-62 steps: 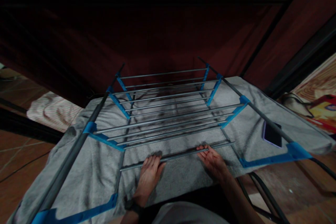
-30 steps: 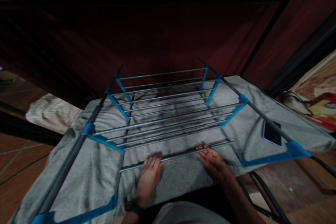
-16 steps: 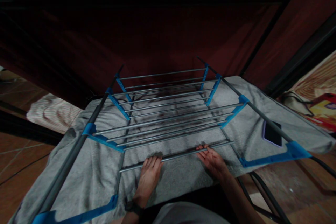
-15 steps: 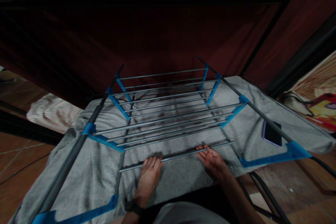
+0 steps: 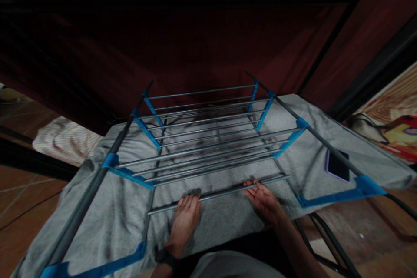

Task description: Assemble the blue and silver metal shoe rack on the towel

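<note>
A loose grey metal rod (image 5: 221,193) lies crosswise in front of me, just above the grey cloth. My left hand (image 5: 186,210) is closed over it left of the middle, back of the hand up. Toward the rod's right part, my right hand (image 5: 262,197) grips it with curled fingertips, palm turned partly up. Around the rod stands a rack frame with grey side poles (image 5: 325,143) and blue plastic brackets (image 5: 288,141). Several rods (image 5: 208,149) span the brackets farther back. The near brackets, left (image 5: 107,265) and right (image 5: 339,197), have no rod between them.
A phone (image 5: 338,165) lies on the grey cloth (image 5: 114,208) at the right, partly under the side pole. Dark red panels (image 5: 202,43) rise behind the rack. At the far right is a red and yellow box (image 5: 402,134). Black metal tubes (image 5: 332,243) stand at the lower right.
</note>
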